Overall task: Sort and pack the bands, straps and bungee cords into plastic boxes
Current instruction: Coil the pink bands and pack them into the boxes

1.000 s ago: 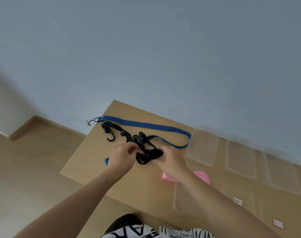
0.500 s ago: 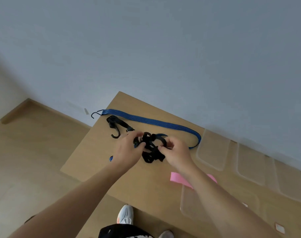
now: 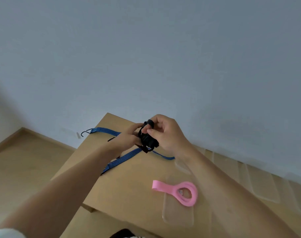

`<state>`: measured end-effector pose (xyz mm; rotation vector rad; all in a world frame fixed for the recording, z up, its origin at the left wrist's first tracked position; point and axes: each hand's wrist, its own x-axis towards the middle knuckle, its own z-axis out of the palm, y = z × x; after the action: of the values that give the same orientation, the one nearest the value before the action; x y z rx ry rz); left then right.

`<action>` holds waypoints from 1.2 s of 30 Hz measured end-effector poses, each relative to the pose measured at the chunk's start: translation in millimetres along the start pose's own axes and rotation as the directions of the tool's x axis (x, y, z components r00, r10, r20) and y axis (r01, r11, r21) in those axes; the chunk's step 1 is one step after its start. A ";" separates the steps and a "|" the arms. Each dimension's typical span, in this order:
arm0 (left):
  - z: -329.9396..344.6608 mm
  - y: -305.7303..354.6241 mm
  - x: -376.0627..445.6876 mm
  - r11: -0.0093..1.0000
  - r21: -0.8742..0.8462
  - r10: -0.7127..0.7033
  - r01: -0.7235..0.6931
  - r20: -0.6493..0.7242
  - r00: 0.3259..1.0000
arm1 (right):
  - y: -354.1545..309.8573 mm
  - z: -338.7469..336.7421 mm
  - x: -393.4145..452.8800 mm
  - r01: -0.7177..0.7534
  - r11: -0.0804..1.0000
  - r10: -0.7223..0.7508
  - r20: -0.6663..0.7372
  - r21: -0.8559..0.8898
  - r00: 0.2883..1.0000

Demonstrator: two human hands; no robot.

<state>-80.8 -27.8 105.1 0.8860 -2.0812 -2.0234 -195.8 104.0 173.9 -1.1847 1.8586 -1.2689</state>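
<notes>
A bunched black strap hangs above the far left part of the wooden table, held between both hands. My left hand grips its left side. My right hand pinches its top loop between thumb and fingers. Under the hands a blue striped bungee cord with a metal hook lies across the table, partly hidden by my left arm. A pink band looped at one end lies on the table nearer to me, its loop over a clear plastic box.
More clear plastic boxes or lids line the table's back right along the grey wall. The table's left edge drops to a wooden floor.
Both hands have lifted the black strap off the table and gathered it into a tight bundle. The view has shifted, and the pink band now shows whole.
</notes>
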 end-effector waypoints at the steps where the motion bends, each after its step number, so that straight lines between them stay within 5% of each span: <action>1: 0.5 7.3 -3.2 0.999 -0.035 0.011 -0.012 -0.012 1.000 | -5.8 -6.2 -3.4 0.026 0.999 -0.026 0.003 0.023 1.000; 5: 0.8 33.7 -19.2 0.989 -0.125 0.064 -0.074 -0.085 0.994 | -25.3 -29.2 -21.0 0.077 0.986 -0.078 0.003 0.146 0.997; 11: -3.7 83.6 -46.8 0.979 0.111 0.186 -0.171 -0.139 0.973 | -42.6 -54.8 -42.7 0.047 0.946 -0.036 -0.041 0.321 0.999; 16: 10.8 122.9 -78.3 0.934 0.214 0.322 -0.286 -0.163 0.932 | -46.5 -72.7 -51.2 -0.084 0.975 0.096 -0.048 0.207 0.994; 22: 40.9 152.8 -109.3 0.888 0.229 0.436 -0.400 -0.133 0.890 | -69.2 -76.8 -56.1 -0.023 0.950 -0.001 0.077 0.312 0.997; 29: 61.5 163.7 -134.9 0.920 0.126 0.393 -0.372 -0.276 0.877 | -88.1 -97.8 -73.9 0.113 0.901 -0.088 -0.079 0.418 0.993; 36: 106.3 147.7 -156.1 0.970 -0.045 0.236 -0.238 -0.058 0.970 | -99.1 -150.9 -104.9 0.217 0.682 -0.115 -0.190 0.698 0.975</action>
<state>-49.6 130.8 282.1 0.6394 -1.9897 -1.9000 -243.1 244.8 320.7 -0.8400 1.1189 -1.9735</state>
